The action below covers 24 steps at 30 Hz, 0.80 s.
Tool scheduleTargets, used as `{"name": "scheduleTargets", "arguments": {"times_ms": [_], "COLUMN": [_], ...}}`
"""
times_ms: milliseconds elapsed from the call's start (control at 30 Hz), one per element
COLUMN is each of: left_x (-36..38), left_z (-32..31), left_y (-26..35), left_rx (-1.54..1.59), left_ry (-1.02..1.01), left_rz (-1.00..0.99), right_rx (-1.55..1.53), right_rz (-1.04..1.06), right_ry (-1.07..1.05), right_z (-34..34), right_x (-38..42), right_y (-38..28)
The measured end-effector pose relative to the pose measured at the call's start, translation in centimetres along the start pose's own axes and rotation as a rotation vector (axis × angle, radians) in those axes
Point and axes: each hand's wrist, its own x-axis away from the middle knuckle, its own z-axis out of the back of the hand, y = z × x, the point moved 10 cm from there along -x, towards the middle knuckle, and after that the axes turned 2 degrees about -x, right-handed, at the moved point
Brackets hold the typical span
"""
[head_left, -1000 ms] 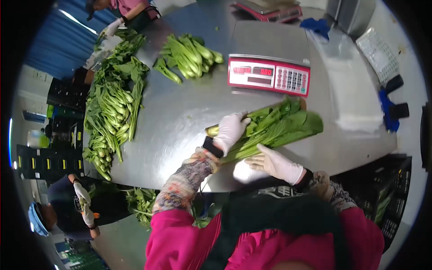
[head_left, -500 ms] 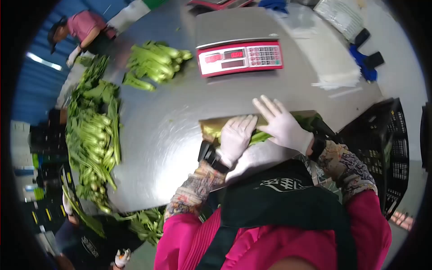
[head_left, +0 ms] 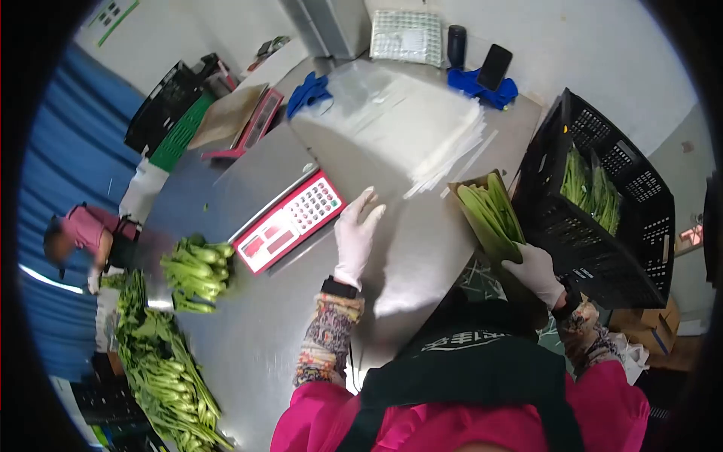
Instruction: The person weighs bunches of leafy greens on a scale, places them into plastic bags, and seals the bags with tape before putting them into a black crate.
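Observation:
My gloved right hand [head_left: 536,275] is closed around a long bundle of leafy greens [head_left: 493,211], with pale stalks showing at its upper end and a brown wrapper about its sides. This bundle hangs tilted at the table's right edge, beside a black crate. Off to the left, my gloved left hand [head_left: 355,237] is raised over the steel table with fingers apart and nothing in it. Nearest to it is a red and white digital scale [head_left: 290,218], its plate bare.
The black crate [head_left: 602,226] at right holds bagged greens [head_left: 591,188]. Clear plastic bags [head_left: 422,120] are stacked at the back. Leafy greens [head_left: 169,377] and a smaller pile [head_left: 197,271] lie at left. Another person [head_left: 94,233] stands at far left. A second scale [head_left: 252,128] stands behind.
My hands have parted. The right hand has carried the wrapped greens off the table toward the crate, while the left has let go and opened. The view has turned right.

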Motion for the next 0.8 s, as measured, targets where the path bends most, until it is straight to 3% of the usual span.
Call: {"name": "scheduleTargets", "arguments": {"times_ms": [100, 133, 233, 300, 400, 467, 533, 567, 600, 667, 700, 733, 800], "left_x": [-5.3, -6.9, -10.6, -12.4, -14.3, -14.8, -15.9, -15.9, -15.5, -12.8, -13.8, -14.0, -13.1], "left_z": [-7.0, -9.4, -15.0, -17.0, -17.0, -16.2, -13.3, -11.2, -11.3, -16.8, -15.9, -15.6, -13.6], "left_y": [0.6, 0.1, -1.5, -5.6, -7.8, -6.6, -4.4, -0.8, -2.3, -6.9, -7.8, -6.9, 0.7], "left_rx": [-0.196, -0.253, -0.426, -0.551, -0.452, -0.514, -0.250, -0.184, -0.202, -0.850, -0.937, -0.945, -0.550], "left_ry": [-0.112, -0.141, -0.256, -0.284, -0.288, -0.273, -0.086, 0.063, 0.059, -0.465, -0.433, -0.416, -0.177], "left_rz": [-0.084, -0.184, -0.167, -0.054, 0.061, 0.014, -0.017, -0.168, -0.154, -0.260, -0.077, -0.077, -0.296], "right_rx": [-0.116, -0.029, -0.116, -0.170, -0.256, -0.244, -0.306, -0.320, -0.340, -0.369, -0.362, -0.359, -0.380], "right_rz": [-0.080, -0.045, -0.041, -0.071, -0.049, -0.062, -0.020, -0.022, 0.001, 0.034, 0.019, -0.001, 0.047], "right_ry": [0.063, 0.106, 0.093, 0.043, 0.045, -0.019, 0.007, -0.009, 0.018, 0.023, -0.030, -0.067, -0.042], "right_z": [0.5, 0.8, 1.2, 0.9, 1.1, 0.9, 1.2, 1.1, 1.6, 2.3, 2.5, 2.4, 1.7], "right_x": [-0.1, 0.0, -0.6, -1.1, -1.6, -1.7, -2.1, -2.3, -2.6, -3.1, -4.2, -5.3, -6.8], "right_y": [3.2, 3.0, 2.8, 3.3, 4.1, 4.5, 4.9, 4.9, 4.5, 3.2, 2.4, 2.0, 1.3]}}
